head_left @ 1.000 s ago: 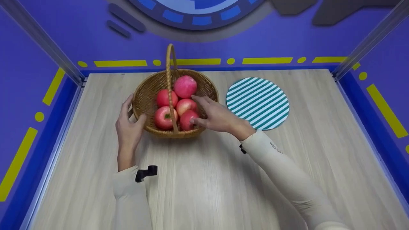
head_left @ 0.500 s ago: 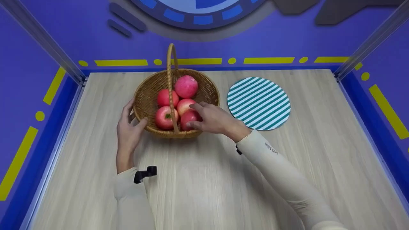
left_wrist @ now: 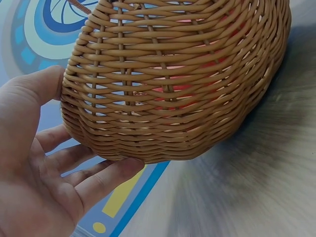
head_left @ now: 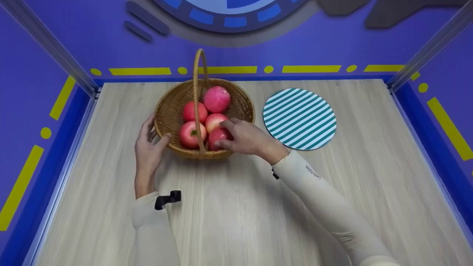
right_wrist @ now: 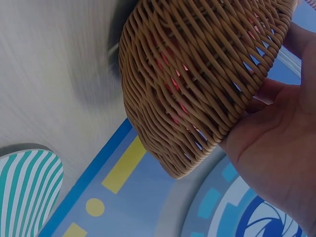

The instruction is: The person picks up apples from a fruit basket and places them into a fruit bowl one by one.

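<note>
Shifted frontward since a second ago, the right grip (head_left: 247, 137) pinches the front-right red apple (head_left: 218, 139) inside the wicker basket (head_left: 168, 109), whose left rim the left grip (head_left: 149, 149) holds. Narrow worktop (head_left: 229, 207) separates its right edge from the striped round mat (head_left: 300, 119).

Soft shadows fall across the pale tabletop (head_left: 229, 214)

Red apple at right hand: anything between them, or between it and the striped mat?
Nothing visible between the right hand and the red apple. Toward the striped mat, the basket's right rim stands in the way; nothing else visible past it. The handle is left of the apple, off that line.
</note>
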The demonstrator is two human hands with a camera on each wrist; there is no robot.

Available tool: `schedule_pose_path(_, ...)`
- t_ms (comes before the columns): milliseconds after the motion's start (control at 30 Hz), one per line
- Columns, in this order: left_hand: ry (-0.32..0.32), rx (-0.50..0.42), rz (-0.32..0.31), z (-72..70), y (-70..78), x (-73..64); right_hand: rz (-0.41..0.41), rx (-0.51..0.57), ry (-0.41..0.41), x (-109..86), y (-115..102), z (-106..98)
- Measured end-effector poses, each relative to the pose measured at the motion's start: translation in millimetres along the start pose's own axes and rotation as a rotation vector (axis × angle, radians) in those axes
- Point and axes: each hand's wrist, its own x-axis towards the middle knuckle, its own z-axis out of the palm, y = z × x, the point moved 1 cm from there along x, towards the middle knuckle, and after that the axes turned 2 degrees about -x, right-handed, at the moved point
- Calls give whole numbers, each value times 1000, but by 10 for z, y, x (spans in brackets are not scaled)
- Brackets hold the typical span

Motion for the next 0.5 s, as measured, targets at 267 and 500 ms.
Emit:
schedule_pose_path(267, 3, -6, -16, -6, -3, 2, -79, -27, 134, -56, 98, -8)
schedule_pose_path(500, 6, -22, 18, -14, -33, -27, -160, -52, 315, -163, 250, 22)
